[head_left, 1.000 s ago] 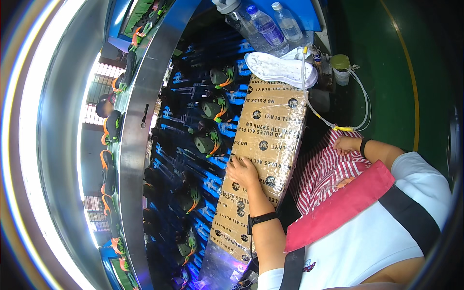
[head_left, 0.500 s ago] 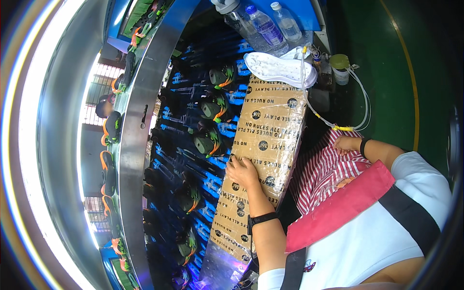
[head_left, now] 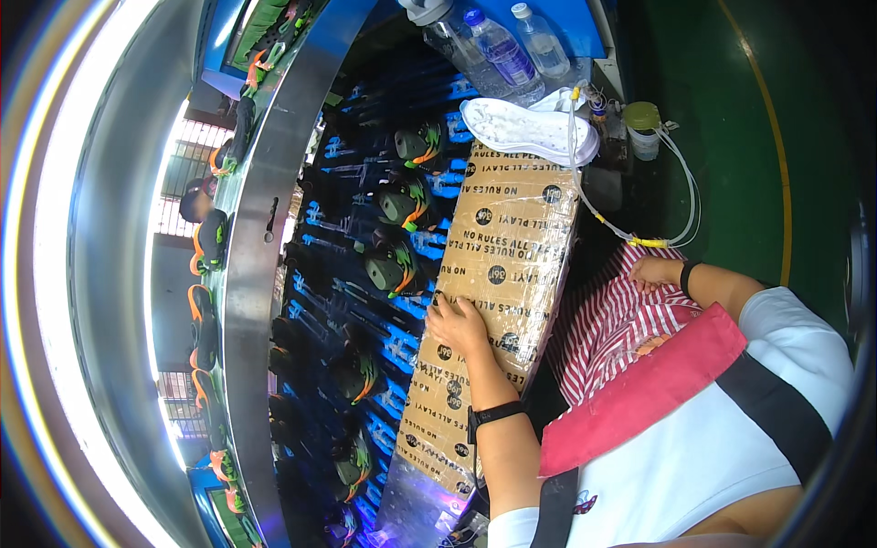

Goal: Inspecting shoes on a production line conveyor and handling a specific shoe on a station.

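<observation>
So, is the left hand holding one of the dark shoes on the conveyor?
No, the left hand lies flat on the taped cardboard board, beside the dark shoes and holding none.

Single head-worn fisheye view, steeply downward and close over the cardboard-covered bench, edges bowed.

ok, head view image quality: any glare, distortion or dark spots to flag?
Head view: strong fisheye bend, with the curved steel rail bowing; blown-out white glare down the left rim; black vignette in the corners; dark shoes on the blue-marked conveyor sit in shadow; the tape-wrapped brown cardboard board under the left hand is evenly lit and sharp, and the right hand is clear too.
</observation>
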`<move>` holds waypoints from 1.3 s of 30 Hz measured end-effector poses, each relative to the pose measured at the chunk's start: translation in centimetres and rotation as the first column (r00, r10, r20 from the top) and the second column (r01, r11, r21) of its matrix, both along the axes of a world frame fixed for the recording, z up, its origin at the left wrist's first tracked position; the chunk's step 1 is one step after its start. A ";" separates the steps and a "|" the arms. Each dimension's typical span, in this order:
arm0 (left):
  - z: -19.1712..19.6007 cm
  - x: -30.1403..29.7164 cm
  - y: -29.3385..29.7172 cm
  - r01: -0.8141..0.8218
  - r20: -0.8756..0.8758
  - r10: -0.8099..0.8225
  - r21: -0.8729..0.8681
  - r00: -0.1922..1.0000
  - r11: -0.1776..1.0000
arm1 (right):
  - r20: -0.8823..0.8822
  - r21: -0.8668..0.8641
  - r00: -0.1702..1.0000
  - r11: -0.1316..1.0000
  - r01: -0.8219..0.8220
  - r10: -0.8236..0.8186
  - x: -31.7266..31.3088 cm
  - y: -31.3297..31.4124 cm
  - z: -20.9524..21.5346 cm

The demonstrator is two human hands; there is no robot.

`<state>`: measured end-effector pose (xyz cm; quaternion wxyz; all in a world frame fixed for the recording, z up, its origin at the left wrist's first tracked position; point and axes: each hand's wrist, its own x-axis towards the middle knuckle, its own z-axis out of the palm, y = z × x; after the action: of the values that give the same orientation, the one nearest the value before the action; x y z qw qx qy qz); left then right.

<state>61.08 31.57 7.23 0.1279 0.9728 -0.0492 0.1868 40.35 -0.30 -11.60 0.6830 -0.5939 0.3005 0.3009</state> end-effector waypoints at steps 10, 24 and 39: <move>0.0 -0.1 0.0 -0.001 0.077 -0.001 0.030 0.997 1.000 | 0.002 0.009 1.000 1.000 -0.004 0.004 0.1 0.0 -0.4; 0.2 -0.1 0.6 -0.027 0.008 0.027 0.003 1.000 1.000 | 0.040 -0.040 0.998 0.998 -0.044 0.045 0.5 0.3 -0.4; -0.2 0.0 -0.1 0.003 0.064 -0.004 0.013 0.998 1.000 | 0.029 -0.042 0.999 0.999 -0.028 0.029 -0.1 0.1 -1.2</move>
<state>61.05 31.52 7.08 0.1201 0.9670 -0.0561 0.2175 40.30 -0.24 -12.76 0.6704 -0.6167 0.2880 0.2955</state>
